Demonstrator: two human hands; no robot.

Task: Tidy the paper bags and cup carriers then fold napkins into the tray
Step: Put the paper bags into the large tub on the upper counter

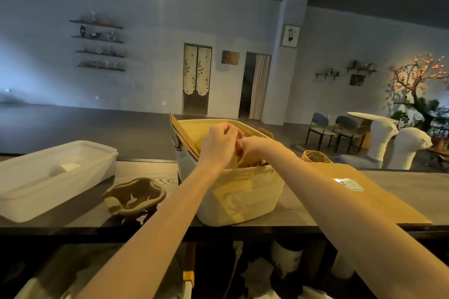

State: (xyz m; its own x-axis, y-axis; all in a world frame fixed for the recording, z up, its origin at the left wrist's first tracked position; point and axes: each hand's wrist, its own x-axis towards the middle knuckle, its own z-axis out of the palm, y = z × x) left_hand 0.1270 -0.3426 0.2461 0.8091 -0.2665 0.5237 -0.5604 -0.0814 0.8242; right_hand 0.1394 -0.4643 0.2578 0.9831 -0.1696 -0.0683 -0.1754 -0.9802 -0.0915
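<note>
Centre frame: left hand (220, 144) and right hand (250, 150) both curled, gripping paper bags (194, 138) inside bin (243, 192). Risk: torn handles from tugging, probably.

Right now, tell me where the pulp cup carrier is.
In the head view the pulp cup carrier sits on the wooden counter, left of the translucent bin and right of the lidded white container.

Brown paper bags (194, 139) stand upright in a pale bin (239, 198), another bag (359, 192) lies flat at right, a pulp cup carrier (134, 198) at left.
</note>
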